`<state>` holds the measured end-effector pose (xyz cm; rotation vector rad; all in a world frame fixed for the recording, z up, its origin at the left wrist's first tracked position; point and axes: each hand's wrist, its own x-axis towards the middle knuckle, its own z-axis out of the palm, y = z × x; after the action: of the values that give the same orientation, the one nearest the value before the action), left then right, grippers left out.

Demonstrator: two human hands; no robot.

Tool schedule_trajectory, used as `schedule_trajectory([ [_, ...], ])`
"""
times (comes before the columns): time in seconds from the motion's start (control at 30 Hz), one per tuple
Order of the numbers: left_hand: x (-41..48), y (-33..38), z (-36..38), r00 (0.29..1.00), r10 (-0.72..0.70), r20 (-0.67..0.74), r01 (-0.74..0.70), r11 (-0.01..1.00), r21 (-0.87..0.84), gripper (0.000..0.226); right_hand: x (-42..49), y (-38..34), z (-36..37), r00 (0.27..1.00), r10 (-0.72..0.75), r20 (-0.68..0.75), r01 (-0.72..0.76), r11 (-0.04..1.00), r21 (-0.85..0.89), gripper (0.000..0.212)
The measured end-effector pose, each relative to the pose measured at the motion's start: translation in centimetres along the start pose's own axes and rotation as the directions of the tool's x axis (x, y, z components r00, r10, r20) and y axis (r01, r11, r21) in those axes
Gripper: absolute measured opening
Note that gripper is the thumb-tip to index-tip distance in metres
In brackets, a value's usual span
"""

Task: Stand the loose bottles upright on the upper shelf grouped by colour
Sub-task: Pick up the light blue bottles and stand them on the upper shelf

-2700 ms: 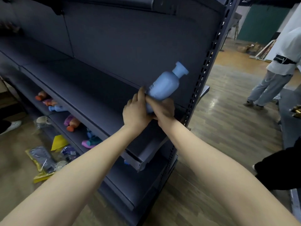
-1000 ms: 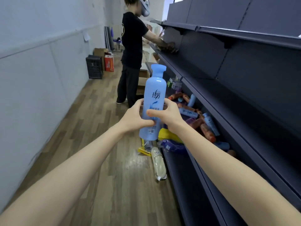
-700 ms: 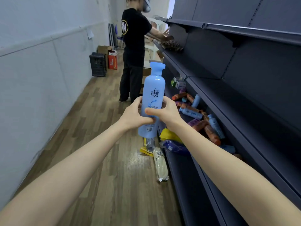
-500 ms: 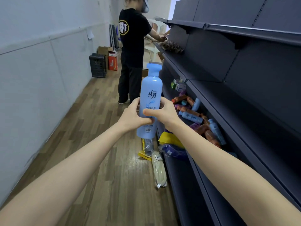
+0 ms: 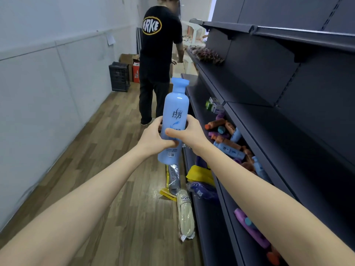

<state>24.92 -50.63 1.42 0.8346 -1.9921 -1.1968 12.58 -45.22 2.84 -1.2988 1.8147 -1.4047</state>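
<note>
Both hands are wrapped round the middle of the blue bottle (image 5: 173, 120): the left hand (image 5: 153, 137) grips it from the left and the right hand (image 5: 189, 134) from the right, thumb across the label. The bottle is upright, cap up, over the aisle floor. The upper shelf (image 5: 249, 87) lies to the right of the hands and the loose bottles (image 5: 230, 144) lie on the shelf below it. The likely trouble is in the swing to the right: the bottle's base could catch the shelf's front lip, or the tall, narrow, smooth body could slip or topple when released. A few seconds ago the bottle was tilted at a shelf; now it is upright and clear of it, the grip unchanged over the last second.
</note>
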Motion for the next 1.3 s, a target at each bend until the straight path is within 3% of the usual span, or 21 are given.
schedule_trajectory([
  [0.6, 8.4, -4.4, -1.4, 0.999, -0.05, 0.02, 0.05, 0.999, 0.003, 0.075, 9.1, 2.5, 2.1, 1.0, 0.003, -0.016, -0.003, 1.0, -0.03, 0.04],
  [1.3, 22.5, -13.2, -7.2, 0.988, -0.1, 0.115, 0.099, 0.995, 0.012, 0.073, 24.4, 6.1, 9.4, 0.988, 0.148, -0.052, -0.15, 0.988, -0.025, 0.043],
])
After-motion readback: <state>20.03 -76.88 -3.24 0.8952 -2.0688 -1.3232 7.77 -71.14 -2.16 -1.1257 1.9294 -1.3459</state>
